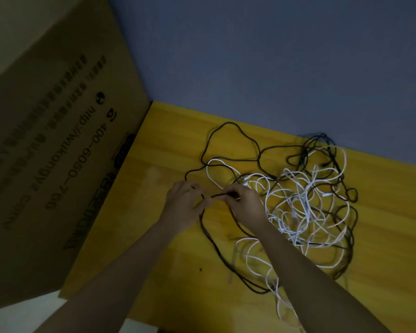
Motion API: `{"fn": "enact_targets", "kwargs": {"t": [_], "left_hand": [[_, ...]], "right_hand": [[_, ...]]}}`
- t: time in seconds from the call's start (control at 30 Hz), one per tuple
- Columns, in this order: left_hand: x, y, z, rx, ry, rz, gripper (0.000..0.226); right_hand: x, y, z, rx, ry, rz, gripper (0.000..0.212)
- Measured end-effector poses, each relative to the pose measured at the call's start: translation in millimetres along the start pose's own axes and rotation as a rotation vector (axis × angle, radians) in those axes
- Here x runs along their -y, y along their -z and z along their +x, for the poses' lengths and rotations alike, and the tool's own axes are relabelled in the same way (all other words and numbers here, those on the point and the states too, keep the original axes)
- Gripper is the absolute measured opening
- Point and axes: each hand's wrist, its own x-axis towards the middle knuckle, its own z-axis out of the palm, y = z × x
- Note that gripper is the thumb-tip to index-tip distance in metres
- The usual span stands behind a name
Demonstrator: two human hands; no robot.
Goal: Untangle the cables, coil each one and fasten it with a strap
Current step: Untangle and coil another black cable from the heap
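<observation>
Both hands pinch one black cable [222, 194] above the yellow counter [168, 140]: left hand [186, 203] and right hand [244, 201] close together, just left of the tangle [305, 203] of black and white cables beside a box [58, 140]

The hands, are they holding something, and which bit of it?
Both hold the black cable: left hand and right hand pinch a short stretch between them, beside the tangle. Whether it's the cable's end is unclear.
</observation>
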Motion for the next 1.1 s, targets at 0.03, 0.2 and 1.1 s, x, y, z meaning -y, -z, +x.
{"fn": "enact_targets", "kwargs": {"t": [0.03, 0.2, 1.1], "left_hand": [[-9.2, 3.6, -1.9, 0.006, -0.050, 0.044, 0.038], [-63.3, 34.0, -2.7, -0.117, -0.172, -0.127, 0.028], [-333.6, 231.7, -18.1, -0.466, -0.592, -0.345, 0.033]], "right_hand": [[7.0, 11.5, -5.2, -0.033, -0.018, 0.064, 0.006], [43.8, 67.7, -36.1, -0.206, -0.109, 0.568, 0.004], [175.5, 264.2, -154.0, -0.728, 0.142, 0.134, 0.014]]}}
